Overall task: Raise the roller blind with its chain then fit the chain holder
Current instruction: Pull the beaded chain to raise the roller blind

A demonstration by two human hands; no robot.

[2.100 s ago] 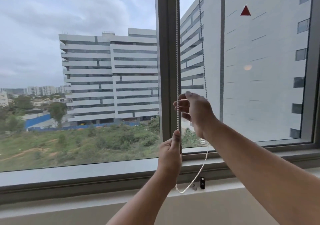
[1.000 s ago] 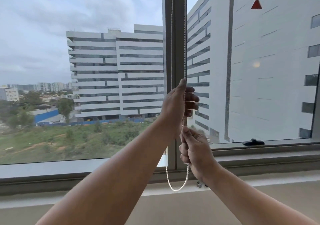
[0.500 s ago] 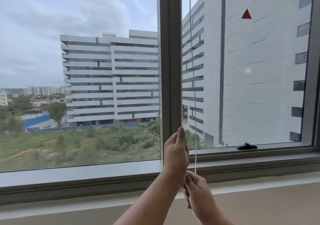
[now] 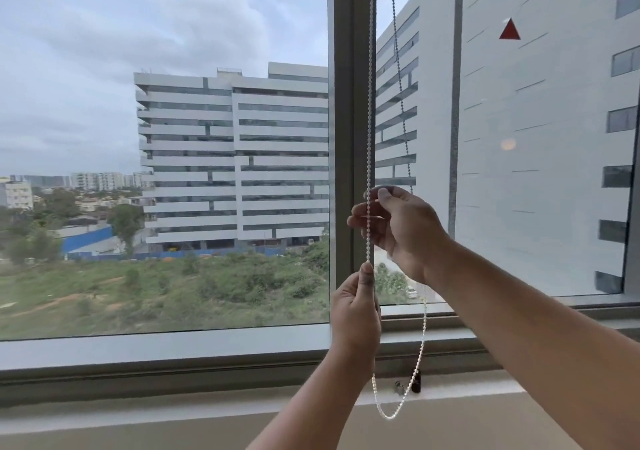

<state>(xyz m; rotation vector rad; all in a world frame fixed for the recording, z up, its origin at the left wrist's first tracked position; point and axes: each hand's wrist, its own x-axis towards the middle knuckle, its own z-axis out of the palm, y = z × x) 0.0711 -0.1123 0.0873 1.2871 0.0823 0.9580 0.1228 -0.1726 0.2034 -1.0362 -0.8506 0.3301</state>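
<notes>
Left hand [image 4: 356, 314] fisted round white bead chain [image 4: 370, 103], right hand [image 4: 401, 231] just above, thumb and fingers curled round same strand, loop dangling below the fist, black chain holder [image 4: 416, 382] beside it

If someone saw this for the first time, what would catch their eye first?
Two hands in the centre, working a white bead chain along the window's middle post: the left hand grips it low, the right hand holds it just above. Its loop dangles over the sill, beside a small black piece. Upper right, a red triangle stands out.
</notes>
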